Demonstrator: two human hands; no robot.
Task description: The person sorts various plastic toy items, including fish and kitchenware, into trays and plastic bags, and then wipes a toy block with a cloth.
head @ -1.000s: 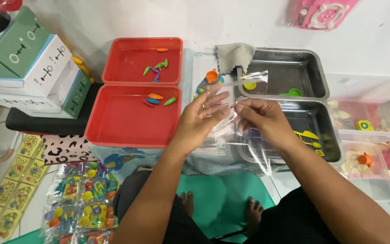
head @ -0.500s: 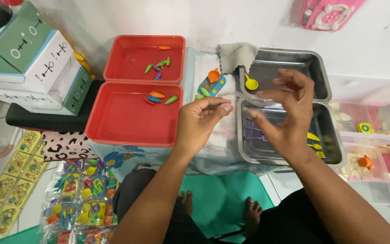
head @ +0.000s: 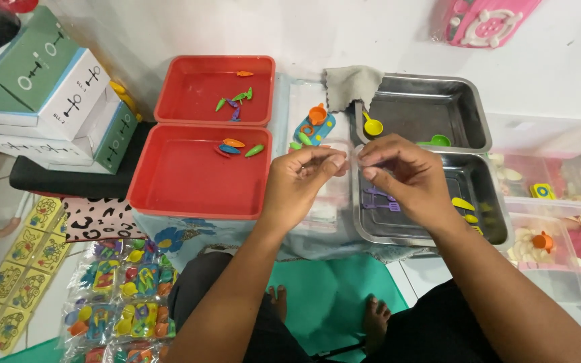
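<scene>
While both forearms reach forward:
Left hand (head: 300, 181): fingertips pinching clear plastic bag (head: 348, 156).
Right hand (head: 401, 176): pinching same bag, above steel tray's (head: 489, 202) left edge.

**Clear plastic bag pinched between your two hands**

You hold a small clear plastic bag (head: 347, 156) between your left hand (head: 300, 181) and right hand (head: 405, 175), fingertips of both pinching its top edge. The bag is thin and see-through, so its outline is hard to trace; it hangs just above the near steel tray (head: 485, 202), where purple toy utensils (head: 381, 199) lie right beneath your right hand.
</scene>
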